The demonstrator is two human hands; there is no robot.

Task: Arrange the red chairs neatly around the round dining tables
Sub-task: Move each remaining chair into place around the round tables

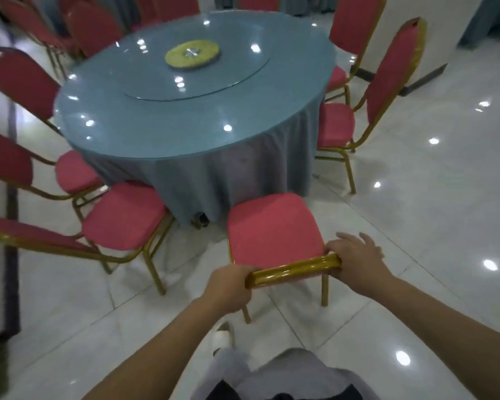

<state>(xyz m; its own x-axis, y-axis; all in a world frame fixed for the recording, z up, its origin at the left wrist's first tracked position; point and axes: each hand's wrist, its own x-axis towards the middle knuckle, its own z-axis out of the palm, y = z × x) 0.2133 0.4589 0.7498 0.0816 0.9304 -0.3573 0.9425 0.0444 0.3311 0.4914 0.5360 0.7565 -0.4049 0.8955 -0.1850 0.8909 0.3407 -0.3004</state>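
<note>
Gold-framed red chair [272, 229] stood at the near edge of the worktop [185, 111], seat toward the cloth. Left hand [228, 287] and right hand [355, 255] each gripped an end of its top rail [295, 269]. Bare floor [416, 212] lay open rightward.

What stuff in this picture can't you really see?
Head view:
- Table legs: hidden by the blue tablecloth.
- Backrest of the red chair that the left hand grips: seen edge-on from above.
- Whether the right hand grips: its palm hides that.
- The dark thing under the cloth hem: too blurred.
- The left-side chairs: cut off by the frame edge.
</note>
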